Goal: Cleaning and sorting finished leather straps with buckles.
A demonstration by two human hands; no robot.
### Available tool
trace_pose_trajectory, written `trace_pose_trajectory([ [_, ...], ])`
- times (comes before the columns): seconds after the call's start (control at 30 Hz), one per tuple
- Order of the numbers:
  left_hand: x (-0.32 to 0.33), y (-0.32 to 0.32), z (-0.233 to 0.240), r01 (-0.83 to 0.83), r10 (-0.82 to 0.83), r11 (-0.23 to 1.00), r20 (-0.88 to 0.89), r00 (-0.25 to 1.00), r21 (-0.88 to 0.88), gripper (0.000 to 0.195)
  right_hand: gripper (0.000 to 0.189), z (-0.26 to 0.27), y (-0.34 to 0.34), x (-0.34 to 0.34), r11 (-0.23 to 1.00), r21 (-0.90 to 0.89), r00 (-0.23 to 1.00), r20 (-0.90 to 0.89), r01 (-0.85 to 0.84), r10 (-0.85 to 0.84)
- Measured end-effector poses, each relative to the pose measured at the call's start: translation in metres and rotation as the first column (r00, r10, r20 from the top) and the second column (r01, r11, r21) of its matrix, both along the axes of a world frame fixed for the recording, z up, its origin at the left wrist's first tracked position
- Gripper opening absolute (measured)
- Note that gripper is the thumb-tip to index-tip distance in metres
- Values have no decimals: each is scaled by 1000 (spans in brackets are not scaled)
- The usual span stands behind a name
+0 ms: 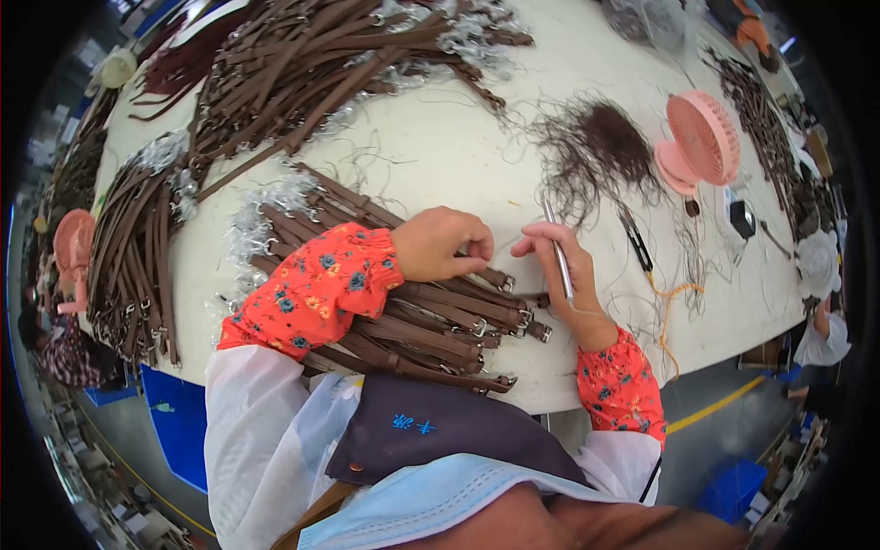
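Observation:
My right hand (574, 275) holds a slim silver pen-like metal tool (558, 251), which lies slanted across the fingers. My left hand (443, 244) is curled, thumb and forefinger close together above the straps. Whether a thin thread is pinched there cannot be made out. Beneath and beside the left hand lies a row of brown straps (426, 337) with metal buckles pointing toward the right. Clear plastic wrapping (258, 227) covers their far-left ends. One buckle (507, 282) shows between my two hands.
Behind lies a big heap of similar straps (295, 62), with another bundle (137, 254) at left. A tangle of dark threads (612, 137) lies beside a pink fan (701, 141). Black thread snips (636, 240) on a yellow cord (663, 323) lie right of my right hand.

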State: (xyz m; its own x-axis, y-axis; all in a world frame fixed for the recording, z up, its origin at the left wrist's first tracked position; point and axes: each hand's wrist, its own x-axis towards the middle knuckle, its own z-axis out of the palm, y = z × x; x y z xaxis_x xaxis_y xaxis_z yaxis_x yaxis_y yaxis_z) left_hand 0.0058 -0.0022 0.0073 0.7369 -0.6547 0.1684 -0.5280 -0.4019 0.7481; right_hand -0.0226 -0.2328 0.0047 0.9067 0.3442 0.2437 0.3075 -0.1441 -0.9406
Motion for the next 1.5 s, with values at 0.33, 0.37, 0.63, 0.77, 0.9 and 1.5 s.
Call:
trace_pose_trajectory([
  [0.33, -46, 43, 46, 130, -142, 955, 28, 989, 266, 51, 18, 9, 5, -17, 942, -147, 953, -11, -302, 304],
  [0.37, -55, 53, 54, 122, -134, 956, 29, 991, 265, 51, 19, 10, 6, -19, 933, -154, 945, -31, -327, 326],
  [0.63, -146, 93, 68, 61, -61, 801, -21, 998, 596, 132, 25, 19, 8, -20, 912, -170, 923, 35, -372, 383],
  [0.77, -155, 96, 35, -47, -35, 830, 136, 990, 556, 133, 28, 22, 8, -24, 893, -211, 908, 53, -397, 416],
  [0.9, -133, 98, 14, -103, -31, 901, 299, 954, 422, 132, 28, 20, 8, -27, 887, -228, 908, 27, -402, 419],
  [1.5, -63, 50, 11, -122, -8, 944, 392, 920, 306, 93, 21, 20, -3, -13, 947, -280, 978, 89, -158, 190],
])
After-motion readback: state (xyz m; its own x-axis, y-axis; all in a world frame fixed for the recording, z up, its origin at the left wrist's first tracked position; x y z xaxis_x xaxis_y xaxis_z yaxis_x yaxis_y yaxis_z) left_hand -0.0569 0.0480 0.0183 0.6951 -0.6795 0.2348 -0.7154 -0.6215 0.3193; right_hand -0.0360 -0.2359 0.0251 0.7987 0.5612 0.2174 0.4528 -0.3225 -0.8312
